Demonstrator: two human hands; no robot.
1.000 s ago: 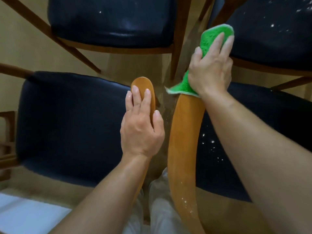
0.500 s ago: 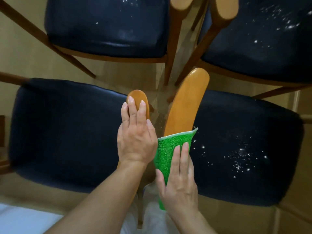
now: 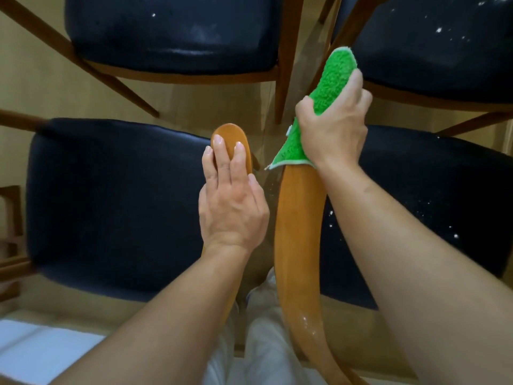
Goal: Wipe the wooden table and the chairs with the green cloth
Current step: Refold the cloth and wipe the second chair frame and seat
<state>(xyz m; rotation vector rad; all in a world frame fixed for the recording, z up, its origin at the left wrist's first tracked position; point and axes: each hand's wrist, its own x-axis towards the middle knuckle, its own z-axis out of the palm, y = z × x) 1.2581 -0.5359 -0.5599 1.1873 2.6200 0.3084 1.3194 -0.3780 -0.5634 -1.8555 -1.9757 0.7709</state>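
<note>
A glossy tan floor (image 3: 69, 87) carries everything here. Four wooden chairs with dark padded seats stand on it, grouped close together: one at the near left (image 3: 111, 204), one at the near right (image 3: 433, 218), one at the far left (image 3: 172, 34) and one at the far right (image 3: 444, 45). Slanted wooden legs (image 3: 286, 59) of the far chairs come down to the floor between the seats. White specks dot both right-hand seats. A pale patch (image 3: 33, 348) lies at the near left corner.
</note>
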